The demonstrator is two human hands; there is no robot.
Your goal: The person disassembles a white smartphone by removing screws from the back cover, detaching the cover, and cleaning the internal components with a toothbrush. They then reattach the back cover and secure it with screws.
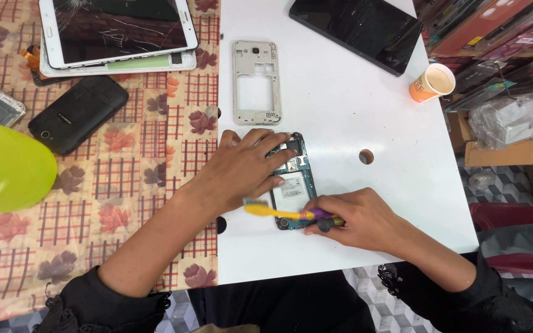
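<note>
An opened phone point(293, 182) with its circuit board and white battery label showing lies on the white table point(340, 111). My left hand point(242, 166) rests flat over its left side and top, holding it down. My right hand point(356, 216) sits at the phone's lower right and grips a yellow and purple toothbrush point(276, 211), together with a dark screwdriver-like tool point(327, 223). The brush head points left, just below my left hand.
A beige phone middle frame point(255, 83) lies beyond the phone. A dark tablet point(356, 28) and an orange paper cup point(432, 82) are at the far right. On the patterned cloth sit a cracked white tablet point(118, 28), a black phone point(78, 114) and a green balloon point(4, 166).
</note>
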